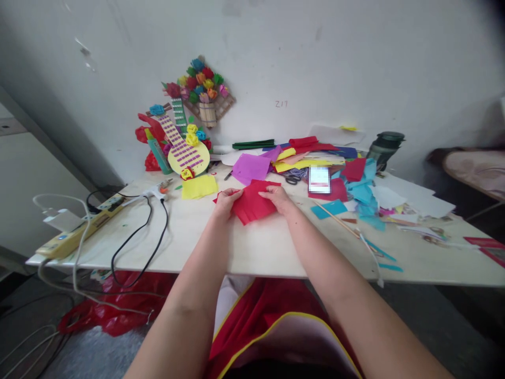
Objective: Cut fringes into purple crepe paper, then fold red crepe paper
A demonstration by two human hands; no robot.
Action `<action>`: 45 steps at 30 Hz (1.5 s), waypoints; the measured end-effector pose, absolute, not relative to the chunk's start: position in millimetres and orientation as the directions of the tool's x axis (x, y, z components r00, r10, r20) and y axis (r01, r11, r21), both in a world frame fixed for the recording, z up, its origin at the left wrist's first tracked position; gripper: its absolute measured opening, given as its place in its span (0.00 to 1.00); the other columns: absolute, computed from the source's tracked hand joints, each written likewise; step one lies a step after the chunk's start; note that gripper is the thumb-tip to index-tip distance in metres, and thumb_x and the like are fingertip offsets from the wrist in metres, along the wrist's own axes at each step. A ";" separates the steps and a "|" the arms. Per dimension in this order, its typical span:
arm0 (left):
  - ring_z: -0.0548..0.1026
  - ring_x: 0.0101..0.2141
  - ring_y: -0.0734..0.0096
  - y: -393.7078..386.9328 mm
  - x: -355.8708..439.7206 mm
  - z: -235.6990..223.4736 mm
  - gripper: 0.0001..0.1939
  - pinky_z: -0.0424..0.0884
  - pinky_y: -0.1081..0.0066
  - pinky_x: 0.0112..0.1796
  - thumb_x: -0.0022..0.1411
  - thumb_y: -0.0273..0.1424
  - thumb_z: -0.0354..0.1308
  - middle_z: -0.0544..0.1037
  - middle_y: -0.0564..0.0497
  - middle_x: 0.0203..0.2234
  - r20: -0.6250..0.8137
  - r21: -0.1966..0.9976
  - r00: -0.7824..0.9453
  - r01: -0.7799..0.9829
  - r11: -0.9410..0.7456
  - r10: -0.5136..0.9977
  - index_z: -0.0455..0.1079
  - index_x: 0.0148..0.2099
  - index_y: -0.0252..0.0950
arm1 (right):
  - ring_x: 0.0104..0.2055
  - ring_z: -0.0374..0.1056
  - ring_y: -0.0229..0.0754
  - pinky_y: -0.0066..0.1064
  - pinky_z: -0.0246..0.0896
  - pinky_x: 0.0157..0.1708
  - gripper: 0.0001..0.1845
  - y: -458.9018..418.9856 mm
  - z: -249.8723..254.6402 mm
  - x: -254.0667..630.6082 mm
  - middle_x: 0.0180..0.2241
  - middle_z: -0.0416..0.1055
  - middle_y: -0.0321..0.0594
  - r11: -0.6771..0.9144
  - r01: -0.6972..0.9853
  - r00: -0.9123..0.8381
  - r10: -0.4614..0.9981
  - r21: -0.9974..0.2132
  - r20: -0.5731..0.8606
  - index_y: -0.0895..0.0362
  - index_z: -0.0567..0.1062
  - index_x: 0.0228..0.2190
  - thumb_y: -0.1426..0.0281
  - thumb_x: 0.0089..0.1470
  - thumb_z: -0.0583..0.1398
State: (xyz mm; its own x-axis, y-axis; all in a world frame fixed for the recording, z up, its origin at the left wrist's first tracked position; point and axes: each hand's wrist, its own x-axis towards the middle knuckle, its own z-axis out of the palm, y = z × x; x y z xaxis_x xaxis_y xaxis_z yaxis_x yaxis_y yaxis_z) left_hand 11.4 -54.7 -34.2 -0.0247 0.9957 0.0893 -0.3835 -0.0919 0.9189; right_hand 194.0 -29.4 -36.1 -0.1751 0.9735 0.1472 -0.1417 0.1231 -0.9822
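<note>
A creased sheet of red crepe paper is stretched between my two hands over the front middle of the table. My left hand pinches its left side, and a small red edge sticks out beyond the fingers. At the upper right of the sheet, my right hand grips it between thumb and fingers. Just behind lie a purple paper sheet and, to the left, a yellow paper piece. Black-handled scissors rest beyond my right hand.
A glue gun and its black cable lie left, near a yellow power strip. A lit phone sits on red paper. Blue scraps and a wooden stick lie right. A dark bottle and a paper-flower guitar stand behind.
</note>
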 end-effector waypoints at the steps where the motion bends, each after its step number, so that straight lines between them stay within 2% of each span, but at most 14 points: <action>1: 0.73 0.22 0.71 -54.4 11.2 -34.4 0.14 0.68 0.71 0.27 0.38 0.33 0.69 0.75 0.49 0.21 0.093 0.916 -0.019 -0.390 -0.093 0.996 0.69 0.27 0.32 | 0.29 0.70 0.43 0.36 0.64 0.34 0.15 -28.5 -36.4 194.4 0.22 0.74 0.35 0.114 -0.154 -0.165 0.977 -0.982 0.139 0.57 0.75 0.24 0.64 0.29 0.68; 5: 0.69 0.18 0.74 -54.0 10.4 -31.5 0.12 0.64 0.74 0.22 0.39 0.32 0.68 0.72 0.51 0.17 0.050 0.912 0.003 -0.409 -0.045 0.999 0.68 0.23 0.33 | 0.28 0.69 0.40 0.34 0.63 0.36 0.14 -25.8 -37.2 195.4 0.23 0.74 0.34 0.115 -0.179 -0.117 0.984 -0.977 0.137 0.58 0.75 0.23 0.65 0.30 0.68; 11: 0.74 0.23 0.67 -59.2 9.5 -21.6 0.18 0.69 0.69 0.27 0.45 0.44 0.62 0.75 0.46 0.20 -0.028 0.873 0.145 -0.479 0.094 0.989 0.72 0.28 0.31 | 0.27 0.69 0.40 0.34 0.63 0.34 0.14 -32.5 -31.3 195.9 0.24 0.75 0.37 0.049 -0.184 -0.194 0.977 -0.982 0.085 0.58 0.77 0.24 0.65 0.29 0.69; 18: 0.75 0.25 0.65 -64.2 7.8 -19.6 0.16 0.69 0.69 0.28 0.38 0.34 0.69 0.77 0.46 0.25 -0.043 0.964 0.199 -0.249 0.093 0.979 0.73 0.32 0.33 | 0.25 0.68 0.39 0.33 0.63 0.31 0.13 -35.5 -31.4 195.3 0.23 0.75 0.37 0.053 -0.109 -0.283 0.955 -0.993 0.082 0.58 0.78 0.23 0.65 0.29 0.69; 25: 0.73 0.22 0.71 -63.1 8.9 -22.7 0.17 0.67 0.72 0.26 0.37 0.34 0.70 0.77 0.47 0.23 -0.057 0.987 0.247 -0.132 0.092 0.967 0.71 0.30 0.31 | 0.25 0.67 0.37 0.31 0.61 0.31 0.13 -36.0 -30.7 195.4 0.23 0.74 0.36 0.062 -0.111 -0.280 0.956 -0.992 0.091 0.58 0.78 0.23 0.66 0.29 0.69; 32: 0.74 0.24 0.71 -63.3 6.9 -22.6 0.18 0.68 0.72 0.28 0.37 0.33 0.70 0.77 0.48 0.24 -0.054 0.981 0.251 -0.170 0.098 0.967 0.71 0.32 0.31 | 0.28 0.68 0.39 0.32 0.62 0.33 0.13 -35.8 -30.4 195.9 0.24 0.74 0.36 0.076 -0.103 -0.265 0.959 -0.992 0.101 0.58 0.77 0.24 0.66 0.30 0.68; 36: 0.74 0.24 0.70 -61.9 5.4 -24.0 0.18 0.69 0.71 0.28 0.39 0.32 0.69 0.77 0.48 0.24 -0.049 0.974 0.259 -0.200 0.103 0.965 0.71 0.33 0.31 | 0.29 0.69 0.40 0.34 0.63 0.34 0.15 -37.0 -28.8 195.8 0.26 0.75 0.38 0.026 -0.159 -0.293 0.953 -0.987 0.072 0.58 0.78 0.26 0.68 0.30 0.68; 41: 0.75 0.26 0.69 -61.1 5.4 -26.6 0.19 0.70 0.69 0.32 0.39 0.30 0.68 0.78 0.47 0.27 -0.034 0.958 0.258 -0.267 0.105 0.965 0.72 0.37 0.31 | 0.30 0.69 0.39 0.35 0.62 0.38 0.13 -38.3 -25.8 197.0 0.27 0.75 0.37 -0.007 -0.217 -0.303 0.951 -0.976 0.060 0.57 0.79 0.27 0.73 0.31 0.67; 45: 0.76 0.29 0.67 -60.0 4.6 -28.3 0.20 0.70 0.68 0.34 0.40 0.29 0.67 0.78 0.46 0.30 -0.006 0.954 0.280 -0.286 0.090 0.960 0.73 0.40 0.32 | 0.32 0.68 0.39 0.34 0.60 0.38 0.12 -38.6 -24.1 198.6 0.28 0.76 0.36 0.034 -0.197 -0.315 0.944 -0.980 0.096 0.56 0.80 0.26 0.76 0.33 0.63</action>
State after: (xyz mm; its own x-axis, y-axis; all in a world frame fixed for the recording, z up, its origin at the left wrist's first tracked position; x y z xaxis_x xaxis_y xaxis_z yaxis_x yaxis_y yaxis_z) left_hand 4.6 -60.0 -28.3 0.2799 0.9600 -0.0064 -0.2861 0.0898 0.9540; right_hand 198.6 -38.6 -24.1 -0.3151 0.9442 0.0963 -0.1972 0.0341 -0.9798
